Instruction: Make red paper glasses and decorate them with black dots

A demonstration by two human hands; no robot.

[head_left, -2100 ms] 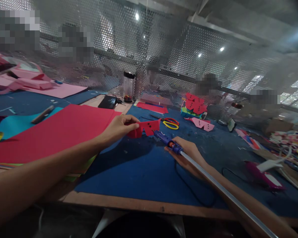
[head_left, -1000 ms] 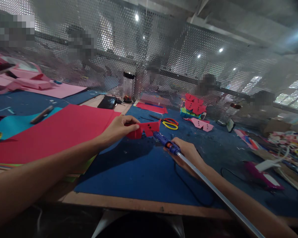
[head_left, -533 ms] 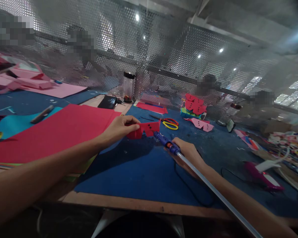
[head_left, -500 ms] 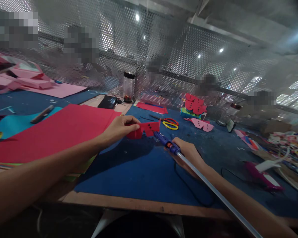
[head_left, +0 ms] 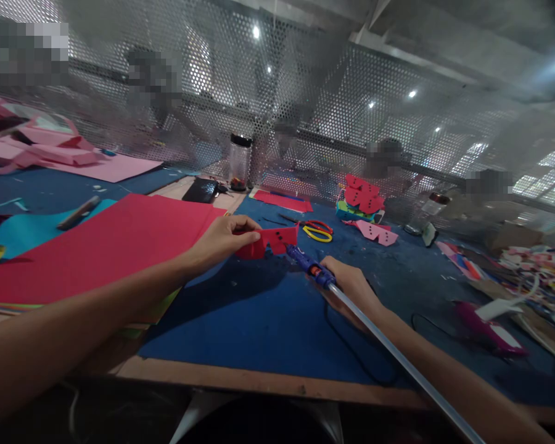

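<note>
Pinched between the thumb and fingers of my left hand point(head_left: 224, 240) is a folded red paper piece point(head_left: 277, 239) with black dots and notched lower edges. My right hand point(head_left: 349, 283) is wrapped round a blue glue gun point(head_left: 309, 265). A long clear glue stick point(head_left: 398, 354) runs out of its back end toward me. The nozzle is at the lower right part of the red paper piece; whether it touches I cannot tell. Behind them on the blue mat point(head_left: 259, 333) lie scissors point(head_left: 318, 231) with red and yellow handles.
Large red sheets point(head_left: 120, 246) lie at left. At the back stand a lidded jar point(head_left: 240, 163) and a small box topped with red cut pieces point(head_left: 363, 196), near a pink cut piece point(head_left: 377, 232). A purple-and-white device point(head_left: 493, 330) and paper scraps point(head_left: 536, 265) lie right. Perforated metal mesh point(head_left: 324, 92) rises behind.
</note>
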